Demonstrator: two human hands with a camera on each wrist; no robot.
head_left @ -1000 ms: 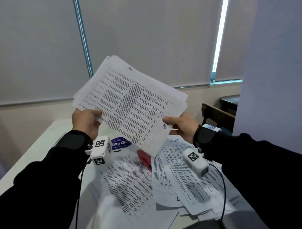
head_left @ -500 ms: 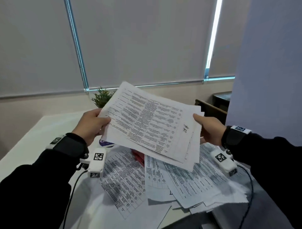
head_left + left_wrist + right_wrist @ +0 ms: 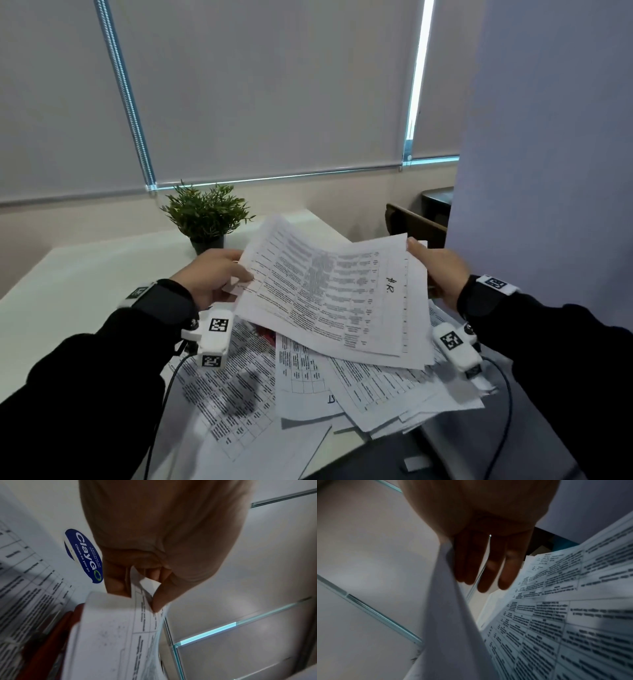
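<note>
A stack of printed sheets, marked "#R" by hand, hangs nearly flat just above the table between both hands. My left hand pinches its left edge, thumb on top; the left wrist view shows the hand gripping the stack by a corner. My right hand holds the right edge with the thumb on top. In the right wrist view its fingers lie straight under the stack.
Loose printed sheets are scattered on the white table, partly covering a red object. A potted plant stands behind, a dark chair at back right. A blue ClayGo sticker is on the table.
Both hands have lowered the stack from a raised, tilted position to nearly flat above the loose sheets. The plant behind it has come into view.
</note>
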